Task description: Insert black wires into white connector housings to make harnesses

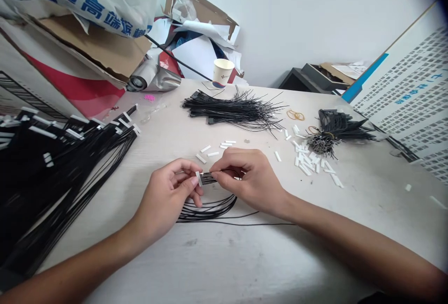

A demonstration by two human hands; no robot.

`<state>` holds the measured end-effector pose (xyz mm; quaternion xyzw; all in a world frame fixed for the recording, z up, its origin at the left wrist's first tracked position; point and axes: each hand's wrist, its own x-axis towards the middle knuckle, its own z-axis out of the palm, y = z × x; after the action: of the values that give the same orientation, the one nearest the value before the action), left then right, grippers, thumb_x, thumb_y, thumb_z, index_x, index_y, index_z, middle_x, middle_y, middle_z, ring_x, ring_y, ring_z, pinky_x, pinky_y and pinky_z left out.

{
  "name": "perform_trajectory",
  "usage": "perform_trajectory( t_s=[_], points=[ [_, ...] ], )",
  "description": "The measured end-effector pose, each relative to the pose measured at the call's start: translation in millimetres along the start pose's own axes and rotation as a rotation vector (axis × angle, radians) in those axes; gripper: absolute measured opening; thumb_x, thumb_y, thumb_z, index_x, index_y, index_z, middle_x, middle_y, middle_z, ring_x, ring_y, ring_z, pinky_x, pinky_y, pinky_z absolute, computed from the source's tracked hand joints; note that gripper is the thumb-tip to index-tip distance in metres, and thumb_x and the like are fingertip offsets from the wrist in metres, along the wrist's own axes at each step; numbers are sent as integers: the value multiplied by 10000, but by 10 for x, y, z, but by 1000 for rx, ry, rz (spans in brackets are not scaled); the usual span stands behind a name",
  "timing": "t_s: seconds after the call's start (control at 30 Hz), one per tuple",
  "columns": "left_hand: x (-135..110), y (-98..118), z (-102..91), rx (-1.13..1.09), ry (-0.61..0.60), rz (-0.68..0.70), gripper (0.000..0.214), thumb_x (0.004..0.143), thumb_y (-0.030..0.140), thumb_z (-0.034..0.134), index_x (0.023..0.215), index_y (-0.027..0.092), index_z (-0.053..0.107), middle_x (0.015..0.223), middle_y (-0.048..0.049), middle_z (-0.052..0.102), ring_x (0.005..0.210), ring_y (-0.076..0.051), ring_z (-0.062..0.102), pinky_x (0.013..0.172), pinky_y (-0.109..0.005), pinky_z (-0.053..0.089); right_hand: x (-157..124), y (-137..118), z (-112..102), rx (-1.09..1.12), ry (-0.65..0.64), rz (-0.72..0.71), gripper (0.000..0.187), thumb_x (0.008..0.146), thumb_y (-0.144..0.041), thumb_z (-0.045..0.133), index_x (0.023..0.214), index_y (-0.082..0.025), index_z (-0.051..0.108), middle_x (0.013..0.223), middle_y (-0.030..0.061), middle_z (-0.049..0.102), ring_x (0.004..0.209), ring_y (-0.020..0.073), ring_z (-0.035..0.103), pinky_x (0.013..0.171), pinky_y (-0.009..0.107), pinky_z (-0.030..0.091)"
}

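Note:
Between thumb and fingers, my left hand (171, 189) pinches a small white connector housing (199, 179). Several thin black wires (209, 178) run out of its right side in a flat row. My right hand (250, 178) is closed on a black wire just beside the connector, thumb against index finger; the wire's tip is hidden by the fingers. Below both hands the black wires curve in a loop (210, 210) over the table, and one strand trails right under my right forearm. A few loose white connectors (213, 154) lie just beyond my hands.
A pile of white connectors (308, 159) lies at right beside a tied black wire bundle (325, 140). Behind are more black wires (231, 108), rubber bands (296, 115) and a paper cup (223, 71). Finished-looking black cables with white ends (70, 154) fill the left side.

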<state>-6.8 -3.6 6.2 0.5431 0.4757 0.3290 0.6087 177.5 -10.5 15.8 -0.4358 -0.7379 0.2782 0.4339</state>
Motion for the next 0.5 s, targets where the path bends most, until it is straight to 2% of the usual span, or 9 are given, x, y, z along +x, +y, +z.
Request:
perform_trajectory(
  t_s=[0.17,0.33,0.5],
  points=[
    [-8,-11,3,-6,-8,-3,52,844,127,566,855,174,586,632,34,636,495,-114,633,541,-236,507,-25,14,56,-33,4,24,159,727,10,592,667,-105,685,556,-29,525,540,64,446,508,196,348],
    [-13,-6,16,4,-17,5,56,841,124,570,838,171,602,631,38,625,487,-112,628,555,-245,508,-20,11,68,-61,-16,66,151,729,-15,582,651,-117,661,532,-50,453,525,61,403,505,201,327],
    [-16,-2,22,11,-10,5,67,836,112,571,839,163,616,632,33,630,495,-115,631,552,-244,508,-21,12,78,4,-36,139,134,738,-46,581,652,-123,648,520,-60,425,509,55,380,488,194,313]
  ],
)
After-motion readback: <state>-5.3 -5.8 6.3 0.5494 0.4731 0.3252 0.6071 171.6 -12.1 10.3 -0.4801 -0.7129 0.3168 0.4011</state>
